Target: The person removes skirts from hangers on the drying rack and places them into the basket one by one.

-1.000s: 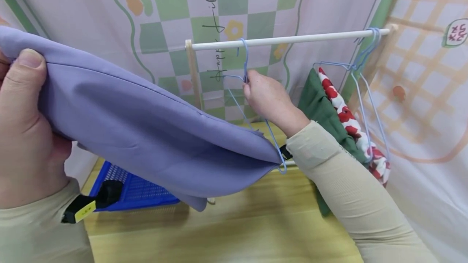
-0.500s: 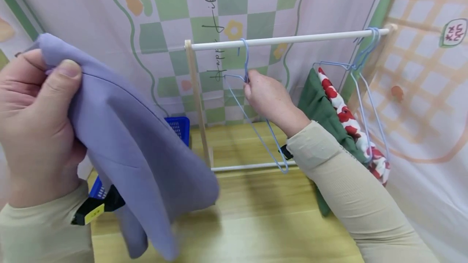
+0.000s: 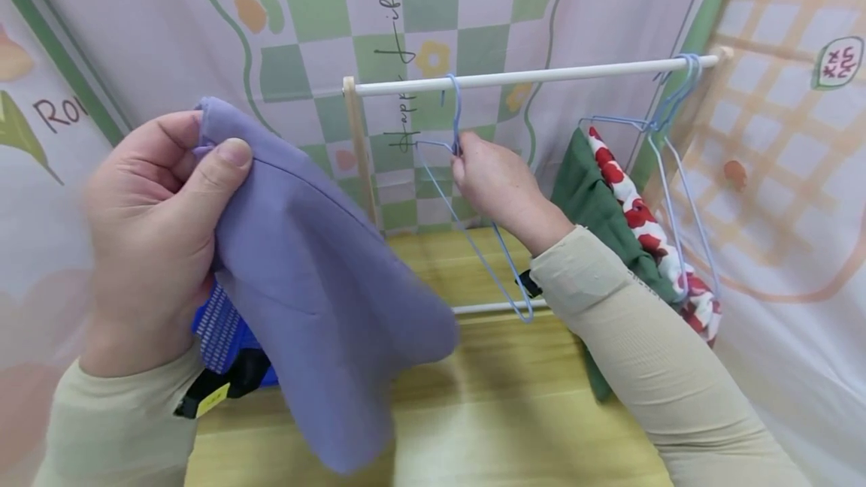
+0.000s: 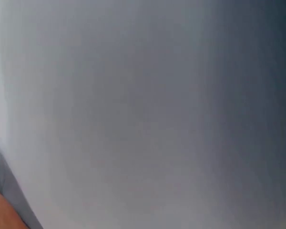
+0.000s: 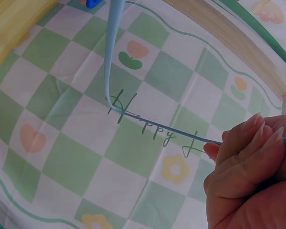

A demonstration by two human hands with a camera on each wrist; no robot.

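A lavender cloth garment [image 3: 325, 299] hangs from my left hand [image 3: 152, 224], its upper edge pinched between thumb and fingers. What kind of garment it is, I cannot tell. Blurred cloth [image 4: 133, 114] fills nearly all of the left wrist view. My right hand [image 3: 501, 183] grips a light blue wire hanger [image 3: 456, 107] just below its hook, and the hook sits over the white rail [image 3: 575, 72]. In the right wrist view the curled fingers [image 5: 248, 157] wrap the hanger [image 5: 164, 127]. The garment's lower part hangs left of the hanger, apart from it.
On the rack's right end hang more blue hangers [image 3: 676, 104], with a green cloth [image 3: 595, 209] and a red-and-white patterned cloth [image 3: 639, 216]. A blue basket [image 3: 219, 329] is partly hidden behind the garment on the wooden table [image 3: 528, 419]. Printed curtains enclose the back and sides.
The garment's far end has come away from the hanger's lower corner and now hangs down. My left hand drew it back, then moved right. My right hand stays on the hanger.
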